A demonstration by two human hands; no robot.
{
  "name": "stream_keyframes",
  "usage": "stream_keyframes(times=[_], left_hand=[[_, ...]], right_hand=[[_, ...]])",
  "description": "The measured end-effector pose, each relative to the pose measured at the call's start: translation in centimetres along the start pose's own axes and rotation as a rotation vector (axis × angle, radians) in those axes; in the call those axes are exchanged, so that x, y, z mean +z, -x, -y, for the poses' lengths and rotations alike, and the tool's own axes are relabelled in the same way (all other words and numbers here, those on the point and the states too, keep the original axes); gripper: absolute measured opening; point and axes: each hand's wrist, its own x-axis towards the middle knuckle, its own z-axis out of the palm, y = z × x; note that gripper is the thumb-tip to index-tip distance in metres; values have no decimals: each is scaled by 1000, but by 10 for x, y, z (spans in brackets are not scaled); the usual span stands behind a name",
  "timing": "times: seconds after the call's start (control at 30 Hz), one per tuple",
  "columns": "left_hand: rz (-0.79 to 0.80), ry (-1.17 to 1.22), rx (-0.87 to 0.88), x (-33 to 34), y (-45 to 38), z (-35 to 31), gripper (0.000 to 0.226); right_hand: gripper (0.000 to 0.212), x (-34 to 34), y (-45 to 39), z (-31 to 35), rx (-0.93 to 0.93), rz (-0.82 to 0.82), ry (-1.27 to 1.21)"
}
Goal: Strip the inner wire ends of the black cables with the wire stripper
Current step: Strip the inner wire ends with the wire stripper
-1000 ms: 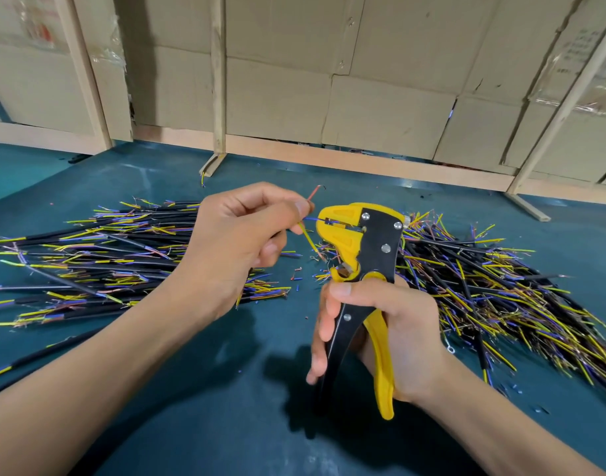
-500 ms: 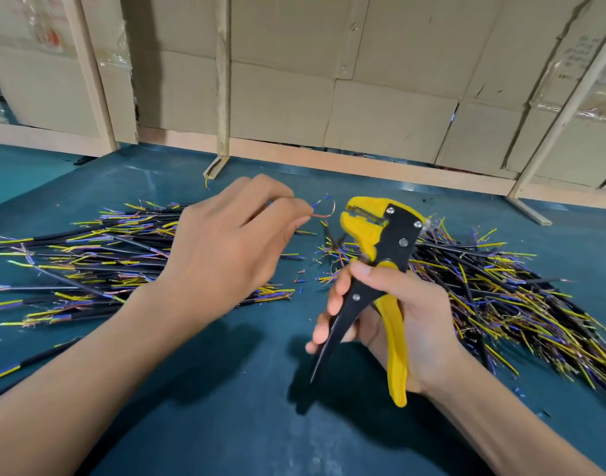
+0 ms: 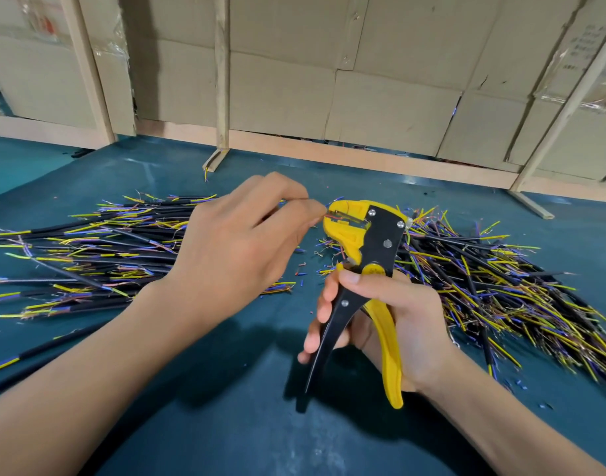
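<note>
My right hand (image 3: 390,314) grips the handles of a yellow and black wire stripper (image 3: 366,255), held upright above the table with its handles spread apart. My left hand (image 3: 239,249) pinches a black cable whose body is hidden under my palm. Its thin red inner wire (image 3: 339,218) lies in the stripper's jaws at the top left of the tool. A pile of black cables (image 3: 88,249) with yellow and blue inner wires lies to the left. A second, larger pile (image 3: 493,283) lies to the right behind the stripper.
The work surface is a dark teal mat (image 3: 226,407) with small scraps of cut insulation (image 3: 301,269) between the piles. Cardboard panels (image 3: 380,80) and wooden posts (image 3: 221,80) form a wall along the table's far edge.
My left hand has moved right and brought the red wire end into the stripper's jaws. The stripper has tipped back toward upright, handles still apart.
</note>
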Motion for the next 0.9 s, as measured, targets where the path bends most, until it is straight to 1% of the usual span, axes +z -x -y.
stream_keyframes(times=[0.13,0.3,0.47,0.9], left_hand=[[14,26,1,1,1,1,15],[43,105,-40,4,3,3,16],[55,165,-48,5,3,2,16],[62,156,-12,4,3,4,18]], right_hand=[[21,-2,-1,2,-13,-9,-12],[21,-2,-1,4,-3,-58,-9],[21,-2,-1,4,0,-52,-8],[20,-2,-1,3,-10,-64,-11]])
